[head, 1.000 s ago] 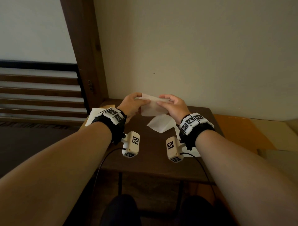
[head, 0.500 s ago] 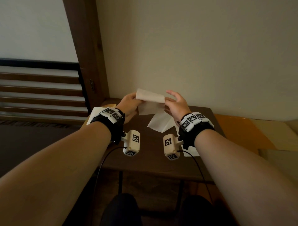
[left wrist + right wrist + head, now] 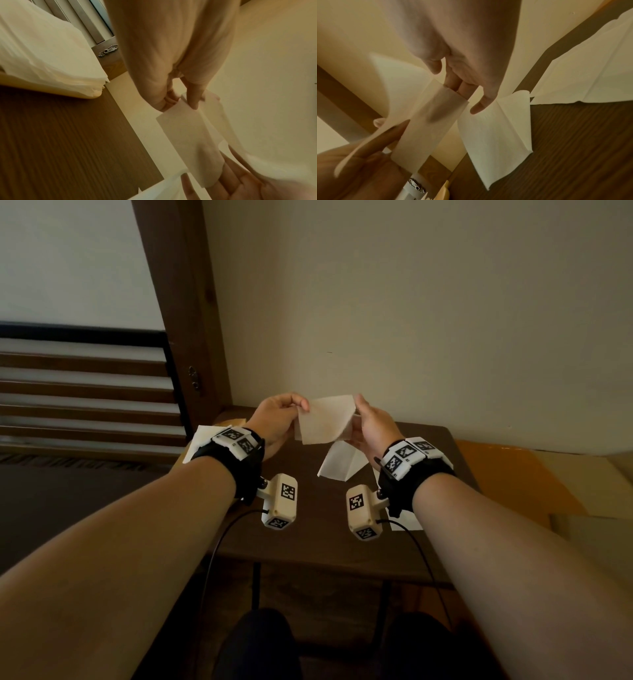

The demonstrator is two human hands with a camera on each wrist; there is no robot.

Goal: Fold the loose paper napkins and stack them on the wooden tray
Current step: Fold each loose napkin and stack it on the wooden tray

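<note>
I hold a folded white napkin [image 3: 323, 419] in the air over the dark table [image 3: 308, 539], its flat face toward me. My left hand [image 3: 301, 407] pinches its upper left corner. My right hand [image 3: 357, 417] holds its right edge between thumb and fingers. In the left wrist view the napkin [image 3: 188, 135] stretches between both hands; in the right wrist view my fingers [image 3: 458, 86] reach inside its fold. The wooden tray [image 3: 51, 89] at the table's far left carries a stack of folded napkins [image 3: 42, 54]. A loose napkin [image 3: 339, 462] lies creased on the table below my hands.
Another loose napkin [image 3: 404, 522] lies under my right wrist, seen wider in the right wrist view [image 3: 582, 67]. A wall stands close behind the table, a wooden door frame [image 3: 185, 337] to the left. An orange surface [image 3: 513, 474] lies right of the table.
The napkin was a narrow strip pressed between both hands; it has been lifted and turned, and now shows a taller flat face. My hands have moved slightly apart.
</note>
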